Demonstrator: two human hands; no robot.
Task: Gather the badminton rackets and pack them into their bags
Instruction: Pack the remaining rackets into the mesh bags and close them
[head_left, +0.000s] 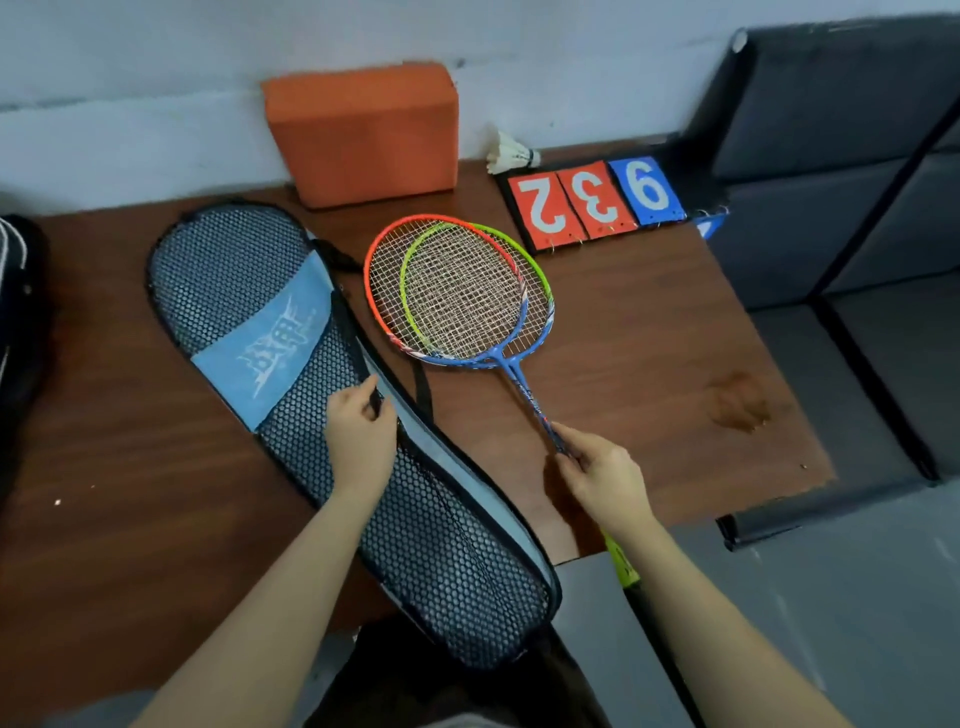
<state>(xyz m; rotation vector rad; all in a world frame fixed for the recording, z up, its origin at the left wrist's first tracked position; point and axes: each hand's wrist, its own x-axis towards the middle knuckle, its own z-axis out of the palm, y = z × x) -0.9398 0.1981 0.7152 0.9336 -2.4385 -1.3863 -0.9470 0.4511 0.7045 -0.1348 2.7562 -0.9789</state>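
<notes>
Mesh racket bag (291, 332), seemingly empty, pinched open by left hand (358, 436).

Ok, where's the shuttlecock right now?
In the head view the shuttlecock lies at the table's far edge by the wall, between the orange block and the score cards.
</notes>
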